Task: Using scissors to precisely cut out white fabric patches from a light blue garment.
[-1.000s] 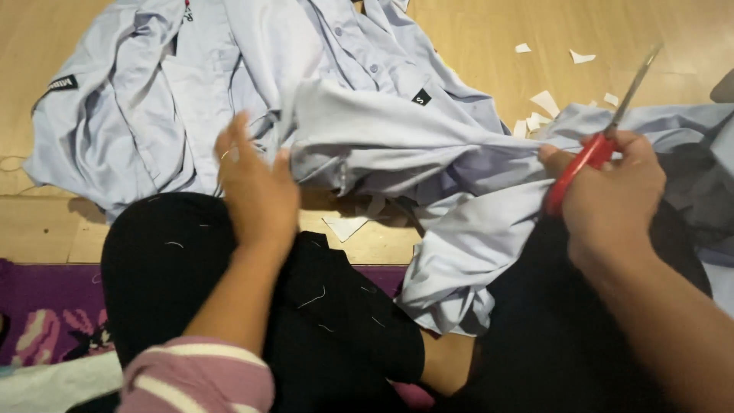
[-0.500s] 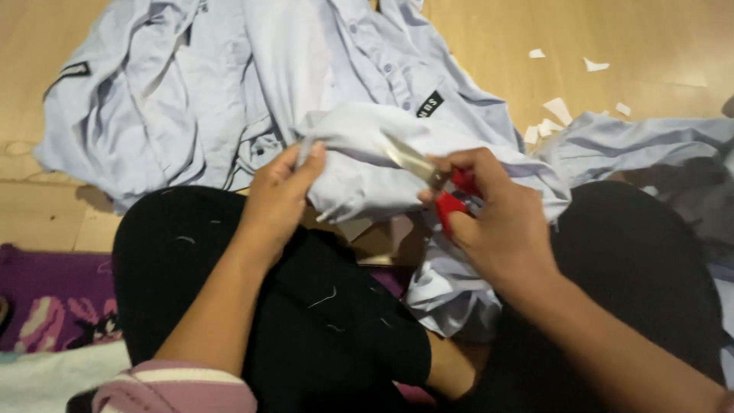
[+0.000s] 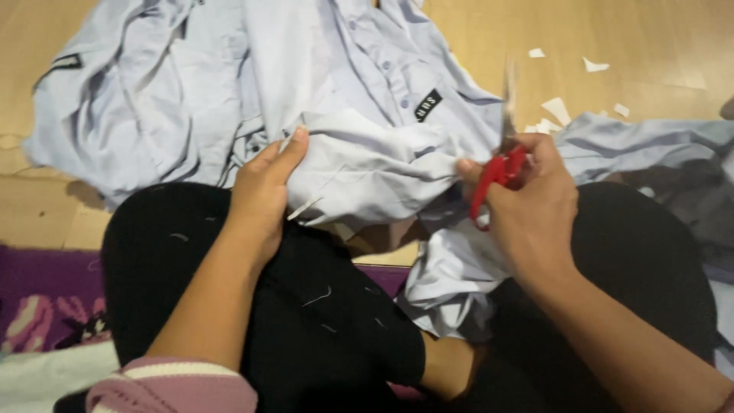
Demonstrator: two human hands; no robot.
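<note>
Across the lap, the pale blue shirt [image 3: 359, 164] lies bunched. Left hand [image 3: 264, 191] has slid along, fingers now pinching a fold. Right hand [image 3: 527, 203], clamped on red scissors [image 3: 497, 164], has lifted their blades clear, pointing upward; cutting pauses.

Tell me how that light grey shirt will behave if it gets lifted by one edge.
The light grey shirt would probably hang limp and floppy: it already lies in soft folds and bunches where the left hand grips it. It looks thin, so likely light for its spread. It may drag and snag rather than slide cleanly, since part drapes over the lap beside the right hand holding red-handled scissors.
</note>
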